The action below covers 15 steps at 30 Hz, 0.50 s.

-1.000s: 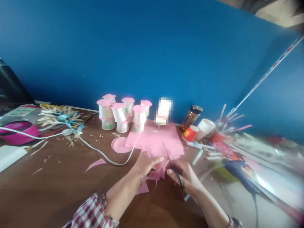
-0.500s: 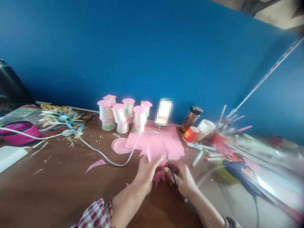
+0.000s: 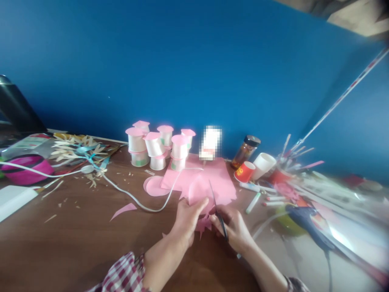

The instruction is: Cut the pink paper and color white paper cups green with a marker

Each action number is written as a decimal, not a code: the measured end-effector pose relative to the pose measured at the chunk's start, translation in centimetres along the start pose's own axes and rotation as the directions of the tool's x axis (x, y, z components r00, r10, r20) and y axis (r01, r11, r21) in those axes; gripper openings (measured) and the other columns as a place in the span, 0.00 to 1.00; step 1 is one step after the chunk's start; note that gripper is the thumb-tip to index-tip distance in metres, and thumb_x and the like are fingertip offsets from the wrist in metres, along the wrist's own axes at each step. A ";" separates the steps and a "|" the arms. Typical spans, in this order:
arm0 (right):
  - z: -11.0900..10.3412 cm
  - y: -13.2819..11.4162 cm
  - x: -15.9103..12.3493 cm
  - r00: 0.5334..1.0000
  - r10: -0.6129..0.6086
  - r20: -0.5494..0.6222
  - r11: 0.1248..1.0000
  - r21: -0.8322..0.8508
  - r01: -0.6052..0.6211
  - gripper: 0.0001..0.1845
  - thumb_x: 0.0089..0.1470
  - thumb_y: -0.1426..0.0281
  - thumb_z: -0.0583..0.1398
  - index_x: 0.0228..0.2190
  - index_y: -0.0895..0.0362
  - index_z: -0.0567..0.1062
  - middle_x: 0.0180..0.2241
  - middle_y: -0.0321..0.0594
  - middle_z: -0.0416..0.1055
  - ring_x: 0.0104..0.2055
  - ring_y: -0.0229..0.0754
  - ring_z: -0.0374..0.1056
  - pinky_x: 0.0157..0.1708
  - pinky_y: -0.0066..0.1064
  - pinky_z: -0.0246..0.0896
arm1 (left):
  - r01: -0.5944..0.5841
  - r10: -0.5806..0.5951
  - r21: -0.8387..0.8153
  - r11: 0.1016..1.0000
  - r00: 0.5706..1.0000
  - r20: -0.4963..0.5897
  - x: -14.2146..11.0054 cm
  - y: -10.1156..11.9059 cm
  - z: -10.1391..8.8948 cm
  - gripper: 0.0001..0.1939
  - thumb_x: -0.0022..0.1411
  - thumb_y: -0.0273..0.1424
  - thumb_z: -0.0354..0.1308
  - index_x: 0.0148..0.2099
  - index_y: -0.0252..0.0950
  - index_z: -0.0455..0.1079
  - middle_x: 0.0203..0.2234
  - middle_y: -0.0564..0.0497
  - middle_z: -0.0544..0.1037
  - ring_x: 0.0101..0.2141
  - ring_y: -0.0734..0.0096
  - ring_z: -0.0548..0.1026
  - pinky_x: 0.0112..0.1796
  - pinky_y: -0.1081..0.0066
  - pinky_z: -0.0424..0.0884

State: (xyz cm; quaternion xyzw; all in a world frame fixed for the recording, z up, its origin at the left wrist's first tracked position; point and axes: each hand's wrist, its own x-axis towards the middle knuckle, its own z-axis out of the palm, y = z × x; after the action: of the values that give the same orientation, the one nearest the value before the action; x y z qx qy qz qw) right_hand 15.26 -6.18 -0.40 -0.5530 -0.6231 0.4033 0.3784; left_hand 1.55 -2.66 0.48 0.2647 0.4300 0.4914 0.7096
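No readable text; yellow mark on red cup too blurred.

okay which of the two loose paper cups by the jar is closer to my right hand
The red paper cup with yellow print is nearer your right hand; the white paper cup sits farther off, to its right.

I have passing room over the brown wooden tabletop at near left; beyond it, the looped white cable and the stacked white paper cups with pink tops block my way.
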 end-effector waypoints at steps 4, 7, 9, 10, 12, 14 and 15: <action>-0.1 -0.1 0.0 1.000 -0.008 0.016 1.000 0.013 0.008 0.18 0.51 0.56 0.62 0.31 0.60 0.72 0.18 0.33 0.65 0.19 0.34 0.60 0.19 0.24 0.53 | 0.009 -0.009 0.012 1.000 1.000 -0.006 0.0 0.0 0.0 0.16 0.46 0.32 0.66 0.36 0.28 0.70 0.21 0.44 0.77 0.19 0.59 0.76 0.19 0.64 0.72; -0.2 -0.2 0.0 1.000 -0.008 0.017 1.000 0.007 0.008 0.18 0.51 0.56 0.61 0.30 0.60 0.72 0.18 0.32 0.64 0.18 0.33 0.59 0.19 0.24 0.52 | 0.010 -0.010 0.010 1.000 1.000 -0.004 0.1 0.1 0.0 0.15 0.46 0.31 0.65 0.36 0.28 0.70 0.20 0.44 0.77 0.19 0.58 0.75 0.18 0.63 0.72; -0.2 -0.4 0.0 1.000 -0.012 0.021 1.000 -0.002 0.012 0.19 0.52 0.55 0.60 0.29 0.60 0.72 0.17 0.32 0.64 0.18 0.33 0.58 0.18 0.24 0.51 | 0.014 -0.014 0.006 1.000 1.000 -0.001 0.1 0.2 0.1 0.15 0.45 0.30 0.65 0.36 0.27 0.71 0.20 0.44 0.77 0.19 0.60 0.75 0.18 0.64 0.72; -0.3 -0.6 0.0 1.000 -0.015 0.022 1.000 -0.008 0.015 0.19 0.52 0.55 0.60 0.29 0.60 0.72 0.17 0.32 0.63 0.18 0.33 0.58 0.18 0.24 0.50 | 0.015 -0.015 0.003 1.000 1.000 -0.006 0.1 0.3 0.1 0.15 0.45 0.30 0.65 0.36 0.27 0.71 0.20 0.45 0.77 0.19 0.60 0.75 0.19 0.64 0.72; -0.4 -0.8 0.0 1.000 -0.024 0.019 0.999 -0.022 0.025 0.18 0.52 0.56 0.60 0.27 0.60 0.72 0.16 0.32 0.62 0.18 0.33 0.57 0.18 0.24 0.49 | 0.015 -0.015 -0.002 1.000 1.000 -0.016 0.0 0.4 0.2 0.15 0.45 0.29 0.65 0.36 0.27 0.72 0.20 0.45 0.77 0.19 0.62 0.75 0.19 0.65 0.72; -0.4 -1.0 0.0 0.999 -0.032 0.015 0.999 -0.029 0.033 0.18 0.52 0.56 0.61 0.26 0.60 0.71 0.16 0.31 0.62 0.17 0.33 0.57 0.18 0.24 0.49 | 0.014 -0.014 -0.011 1.000 1.000 -0.016 -0.1 0.5 0.2 0.14 0.45 0.28 0.65 0.35 0.27 0.72 0.19 0.46 0.76 0.18 0.63 0.74 0.18 0.66 0.72; -0.5 -1.0 0.0 0.999 -0.033 0.014 0.999 -0.028 0.034 0.17 0.52 0.57 0.61 0.25 0.60 0.71 0.15 0.31 0.61 0.17 0.33 0.57 0.18 0.24 0.49 | 0.014 -0.014 -0.016 1.000 1.000 -0.014 -0.2 0.5 0.3 0.14 0.44 0.28 0.65 0.35 0.27 0.72 0.19 0.46 0.76 0.18 0.63 0.74 0.18 0.66 0.71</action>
State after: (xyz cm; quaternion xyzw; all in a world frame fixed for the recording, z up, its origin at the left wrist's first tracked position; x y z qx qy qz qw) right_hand 15.29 -6.20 0.72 -0.5452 -0.6404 0.3917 0.3732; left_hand 1.51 -2.62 1.09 0.2527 0.4329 0.4917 0.7120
